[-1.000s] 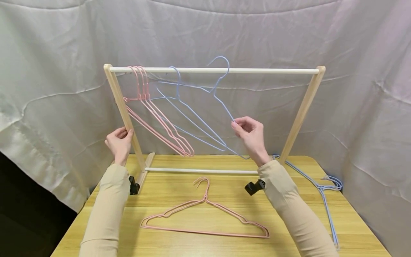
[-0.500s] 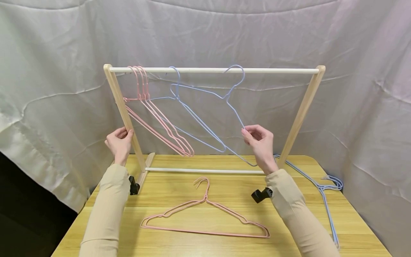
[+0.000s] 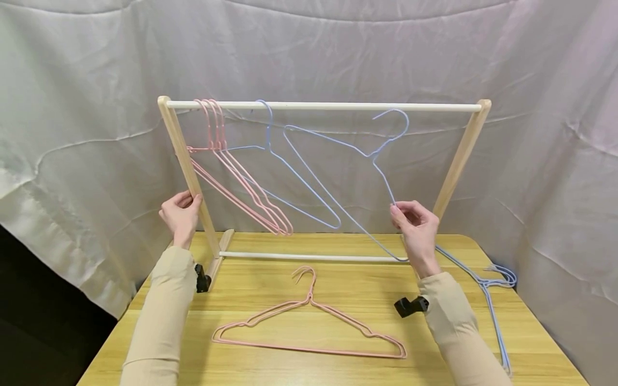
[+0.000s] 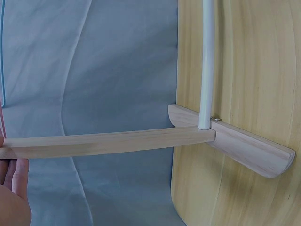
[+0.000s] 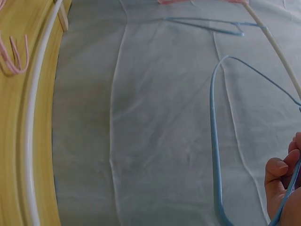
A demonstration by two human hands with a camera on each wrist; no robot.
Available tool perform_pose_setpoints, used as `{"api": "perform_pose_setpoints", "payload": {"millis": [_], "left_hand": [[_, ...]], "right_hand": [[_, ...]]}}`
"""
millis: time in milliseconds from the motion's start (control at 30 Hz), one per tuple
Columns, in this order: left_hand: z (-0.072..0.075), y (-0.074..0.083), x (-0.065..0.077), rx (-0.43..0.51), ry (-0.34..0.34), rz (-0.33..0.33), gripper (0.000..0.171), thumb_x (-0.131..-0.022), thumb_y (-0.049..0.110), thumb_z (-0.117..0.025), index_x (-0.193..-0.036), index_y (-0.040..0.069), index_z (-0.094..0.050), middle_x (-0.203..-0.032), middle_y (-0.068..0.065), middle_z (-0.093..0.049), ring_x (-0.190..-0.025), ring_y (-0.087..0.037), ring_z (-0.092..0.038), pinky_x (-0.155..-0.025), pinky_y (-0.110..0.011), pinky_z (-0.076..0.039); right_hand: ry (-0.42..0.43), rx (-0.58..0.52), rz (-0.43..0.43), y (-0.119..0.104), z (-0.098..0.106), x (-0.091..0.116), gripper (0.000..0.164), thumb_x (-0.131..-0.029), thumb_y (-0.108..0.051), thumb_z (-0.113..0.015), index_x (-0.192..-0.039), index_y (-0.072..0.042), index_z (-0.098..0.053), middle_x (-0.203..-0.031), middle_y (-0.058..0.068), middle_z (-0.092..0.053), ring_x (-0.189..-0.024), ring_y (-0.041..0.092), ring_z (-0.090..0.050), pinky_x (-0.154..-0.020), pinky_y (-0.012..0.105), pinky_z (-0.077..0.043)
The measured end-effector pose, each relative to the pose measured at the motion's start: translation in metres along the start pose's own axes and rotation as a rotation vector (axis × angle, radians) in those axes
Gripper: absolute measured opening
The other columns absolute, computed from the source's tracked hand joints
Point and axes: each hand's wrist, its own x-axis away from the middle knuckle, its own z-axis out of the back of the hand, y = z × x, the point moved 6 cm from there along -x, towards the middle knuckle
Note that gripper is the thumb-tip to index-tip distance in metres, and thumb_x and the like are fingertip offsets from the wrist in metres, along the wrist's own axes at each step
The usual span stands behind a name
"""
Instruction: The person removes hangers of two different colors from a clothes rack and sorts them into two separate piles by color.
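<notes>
My right hand (image 3: 419, 233) pinches one sloping arm of a blue wire hanger (image 3: 374, 155) between thumb and fingers. The hanger is tilted, its hook just under the white top rail (image 3: 328, 106) and off it. In the right wrist view, the blue wire (image 5: 216, 155) runs up from the fingers (image 5: 277, 169). My left hand (image 3: 181, 214) holds the left wooden post (image 3: 179, 145) of the rack, also seen in the left wrist view as a post (image 4: 108, 143). Several pink hangers (image 3: 211, 128) and one blue hanger (image 3: 269, 126) hang on the rail's left part.
Pink hangers (image 3: 309, 351) lie stacked on the wooden table (image 3: 270, 375) in front of the rack. Blue hangers (image 3: 492, 311) lie at the table's right edge, near the right post (image 3: 461, 155). A lower white bar (image 3: 309, 257) joins the rack's feet; a grey curtain (image 3: 309, 53) hangs behind.
My right hand has moved right and down with the blue hanger, whose hook went from above the rail to below it. The left hand stays on the post.
</notes>
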Motion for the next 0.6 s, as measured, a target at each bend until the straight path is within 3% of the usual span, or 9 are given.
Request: {"api": "perform_pose_setpoints", "payload": {"millis": [133, 433, 600], "left_hand": [[0.000, 0.000, 0.000, -0.002, 0.001, -0.002, 0.032, -0.090, 0.016, -0.072, -0.117, -0.001, -0.074, -0.114, -0.020, -0.073, -0.069, 0.024, -0.054, -0.071, -0.002, -0.045], [0.000, 0.000, 0.000, -0.008, 0.001, -0.003, 0.031, -0.090, 0.015, -0.073, -0.117, 0.000, -0.074, -0.114, -0.020, -0.073, -0.069, 0.024, -0.054, -0.071, -0.003, -0.045], [0.001, 0.001, 0.000, -0.008, 0.001, -0.003, 0.031, -0.090, 0.015, -0.073, -0.116, 0.000, -0.074, -0.114, -0.020, -0.073, -0.068, 0.024, -0.053, -0.071, -0.003, -0.045]], "right_hand": [[0.043, -0.037, 0.028, 0.001, 0.015, 0.004, 0.018, -0.088, 0.011, -0.068, -0.084, -0.005, -0.074, -0.069, -0.003, -0.067, -0.058, 0.006, -0.054, -0.055, 0.015, -0.046], [0.115, -0.102, 0.099, 0.005, 0.048, 0.011, 0.002, -0.087, 0.008, -0.071, -0.087, 0.007, -0.072, -0.073, 0.000, -0.071, -0.060, 0.009, -0.058, -0.056, 0.015, -0.049], [0.153, -0.146, 0.108, 0.008, 0.066, 0.016, 0.002, -0.086, 0.009, -0.071, -0.088, 0.009, -0.072, -0.073, 0.003, -0.071, -0.059, 0.009, -0.059, -0.056, 0.015, -0.050]]}}
